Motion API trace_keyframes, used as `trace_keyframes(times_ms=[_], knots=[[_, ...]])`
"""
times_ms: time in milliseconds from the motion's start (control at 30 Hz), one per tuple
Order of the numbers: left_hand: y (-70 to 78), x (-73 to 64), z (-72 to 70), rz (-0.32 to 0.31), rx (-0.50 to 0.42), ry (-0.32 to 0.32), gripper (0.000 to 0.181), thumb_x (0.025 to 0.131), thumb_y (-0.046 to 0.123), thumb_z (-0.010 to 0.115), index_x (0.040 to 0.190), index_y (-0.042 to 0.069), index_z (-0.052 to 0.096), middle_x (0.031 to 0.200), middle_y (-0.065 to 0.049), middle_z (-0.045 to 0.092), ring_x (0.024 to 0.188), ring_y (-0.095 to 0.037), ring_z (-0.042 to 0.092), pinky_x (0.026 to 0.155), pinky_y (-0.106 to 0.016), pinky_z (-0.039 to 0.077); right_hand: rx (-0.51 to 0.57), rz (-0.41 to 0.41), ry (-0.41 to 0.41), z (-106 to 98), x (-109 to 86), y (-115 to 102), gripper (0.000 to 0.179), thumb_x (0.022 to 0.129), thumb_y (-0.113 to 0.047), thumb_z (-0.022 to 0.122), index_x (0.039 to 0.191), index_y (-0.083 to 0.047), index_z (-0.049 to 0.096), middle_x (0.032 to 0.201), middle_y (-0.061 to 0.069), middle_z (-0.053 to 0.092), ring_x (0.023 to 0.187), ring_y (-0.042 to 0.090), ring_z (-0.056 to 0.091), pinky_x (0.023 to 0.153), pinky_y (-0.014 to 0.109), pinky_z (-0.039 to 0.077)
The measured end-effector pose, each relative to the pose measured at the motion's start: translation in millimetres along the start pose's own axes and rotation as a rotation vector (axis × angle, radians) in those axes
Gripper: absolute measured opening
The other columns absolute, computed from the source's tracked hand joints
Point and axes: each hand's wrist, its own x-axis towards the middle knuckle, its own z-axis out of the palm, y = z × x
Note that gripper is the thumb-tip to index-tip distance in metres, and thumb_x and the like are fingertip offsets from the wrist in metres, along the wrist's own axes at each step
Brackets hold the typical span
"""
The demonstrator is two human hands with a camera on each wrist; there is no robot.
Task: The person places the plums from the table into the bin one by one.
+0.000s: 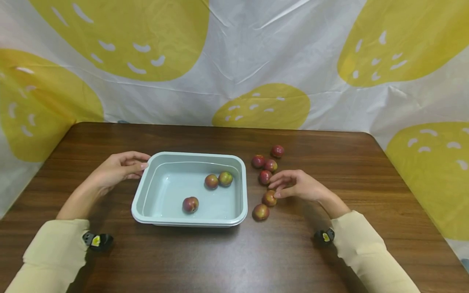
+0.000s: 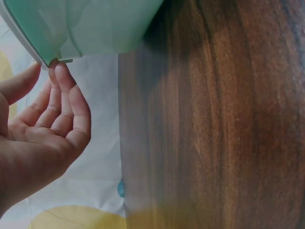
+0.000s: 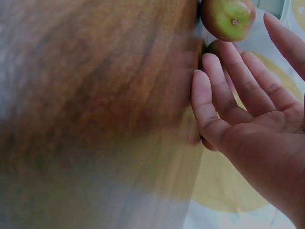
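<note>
A pale blue-green plastic basin (image 1: 172, 203) stands on the table with three plums in it, one plum (image 1: 190, 204) near the front and two towards the right. My left hand (image 1: 119, 169) pinches the basin's left rim between thumb and fingertips; the left wrist view shows the grip at the rim (image 2: 31, 45). Right of the basin lies a loose line of several red and yellowish plums. My right hand (image 1: 298, 186) is over this line, its loosely bent fingers beside a plum (image 1: 269, 198). In the right wrist view a green-and-red plum (image 3: 228, 19) sits just beyond the spread fingers.
The dark wooden table (image 1: 205, 260) ends at a back edge against a white curtain (image 1: 256, 53) with yellow fruit shapes. The farthest plum (image 1: 277, 151) lies behind the others. A black strap device (image 1: 98, 241) is on the left wrist, another (image 1: 325, 236) on the right.
</note>
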Motion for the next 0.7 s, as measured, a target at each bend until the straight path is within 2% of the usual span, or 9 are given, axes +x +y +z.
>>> trace_keyframes(times_ms=[700], knots=[[0.2,-0.4,0.1,-0.013,0.014,0.009,0.050,0.089,0.021,0.061,0.126,-0.008,0.044,0.103,-0.009,0.063,0.083,-0.008,0.060,0.076,-0.029,0.051,-0.033,-0.024,-0.025,3.3,0.4,3.4,0.041,0.075,-0.002,0.072,0.109,0.012,0.055,0.096,0.020,0.065,0.084,0.019,0.061,0.073,0.026,0.049]])
